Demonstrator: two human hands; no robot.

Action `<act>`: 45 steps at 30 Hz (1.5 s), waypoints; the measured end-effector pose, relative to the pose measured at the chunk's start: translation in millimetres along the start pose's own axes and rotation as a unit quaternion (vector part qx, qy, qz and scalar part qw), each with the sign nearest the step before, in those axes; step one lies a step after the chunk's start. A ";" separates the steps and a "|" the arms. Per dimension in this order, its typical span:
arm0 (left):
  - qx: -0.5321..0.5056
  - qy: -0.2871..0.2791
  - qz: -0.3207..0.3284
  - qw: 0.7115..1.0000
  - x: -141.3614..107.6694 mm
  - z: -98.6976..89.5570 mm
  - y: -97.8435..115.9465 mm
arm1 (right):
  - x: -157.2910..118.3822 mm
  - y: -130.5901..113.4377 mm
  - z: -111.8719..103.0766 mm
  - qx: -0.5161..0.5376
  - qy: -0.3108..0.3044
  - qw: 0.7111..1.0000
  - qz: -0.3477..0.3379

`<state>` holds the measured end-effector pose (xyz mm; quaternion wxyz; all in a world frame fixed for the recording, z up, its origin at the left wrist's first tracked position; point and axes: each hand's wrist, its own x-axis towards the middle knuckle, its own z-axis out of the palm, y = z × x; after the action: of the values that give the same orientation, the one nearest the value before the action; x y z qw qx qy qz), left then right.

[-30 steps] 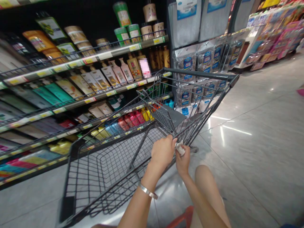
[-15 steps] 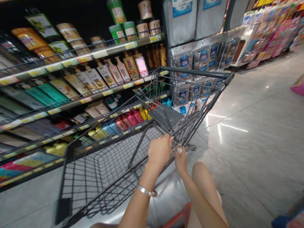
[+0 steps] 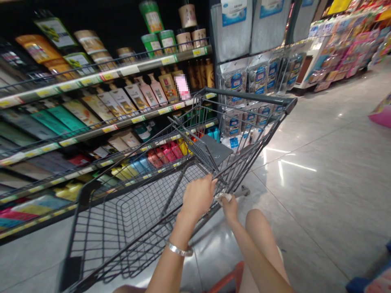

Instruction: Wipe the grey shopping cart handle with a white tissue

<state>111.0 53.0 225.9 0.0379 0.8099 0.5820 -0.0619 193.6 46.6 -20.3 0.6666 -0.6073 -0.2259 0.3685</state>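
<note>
A dark grey wire shopping cart point(image 3: 91, 188) stands in front of me with nothing in its basket, its handle bar point(image 3: 250, 97) pointing away to the right. My left hand point(image 3: 197, 196), a silver bangle on its wrist, curls around the wire side of the cart just below the folded child-seat flap point(image 3: 214, 148). My right hand point(image 3: 230, 208) is right beside it and pinches a small crumpled white cloth point(image 3: 222, 198) against the cart's lower frame. The two hands almost touch.
Shelves point(image 3: 91, 77) of shampoo bottles and jars run along the left, close to the cart. A rack of hanging packets point(image 3: 259, 77) stands behind it. Glossy tiled floor point(image 3: 320, 171) stretches right. My bare knee point(image 3: 259, 232) and an orange object point(image 3: 232, 280) are below.
Both hands have slid a little to the left and down along the cart's wire side, the cloth moving with the right hand. The view has shifted slightly.
</note>
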 end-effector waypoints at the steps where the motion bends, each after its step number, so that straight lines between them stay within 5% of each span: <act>1: 0.000 -0.001 -0.001 1.000 -1.5 0.3 -2.1 | 1.1 -5.0 -0.6 -0.003 0.004 1.000 0.002; 12: -0.012 -0.034 -0.021 0.999 -20.1 -3.1 -25.9 | -12.2 -66.6 9.6 0.013 0.009 1.000 0.024; 21: -0.026 -0.047 -0.044 0.998 -30.2 -5.0 -45.8 | -16.5 -141.8 27.2 0.038 0.001 0.997 -0.061; 25: -0.024 -0.057 -0.062 0.996 -33.2 -5.9 -51.8 | -19.5 -157.3 27.3 0.047 -0.014 0.996 -0.076; 36: 0.044 -0.045 -0.089 0.994 -42.7 2.7 -63.3 | -33.1 -131.8 46.6 -0.017 -0.034 0.961 -0.275; 45: 0.064 -0.036 -0.099 0.992 -46.4 7.1 -68.2 | -48.8 -85.5 54.6 -0.019 -0.059 0.978 -0.201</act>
<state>31.4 30.4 226.3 0.0001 0.7466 0.6522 -0.1314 140.7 45.2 79.1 0.7011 -0.5393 -0.3890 0.2574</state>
